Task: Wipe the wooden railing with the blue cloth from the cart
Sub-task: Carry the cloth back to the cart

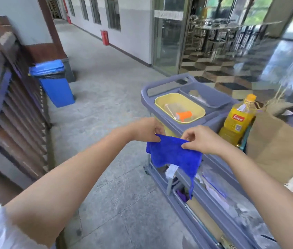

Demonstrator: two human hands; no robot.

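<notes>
Both hands, your left hand [146, 129] and right hand [198, 139], pinch the blue microfibre cloth [175, 155] by its top edge over the grey plastic cart [214, 121]; the brown wooden slatted railing [16, 112] runs lengthwise well off to your left, nearer the left hand.

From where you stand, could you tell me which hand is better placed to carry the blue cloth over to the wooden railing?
Probably the left hand: it already pinches the blue cloth, and the wooden railing lies on its side. The right hand is nearer the cart.
</notes>
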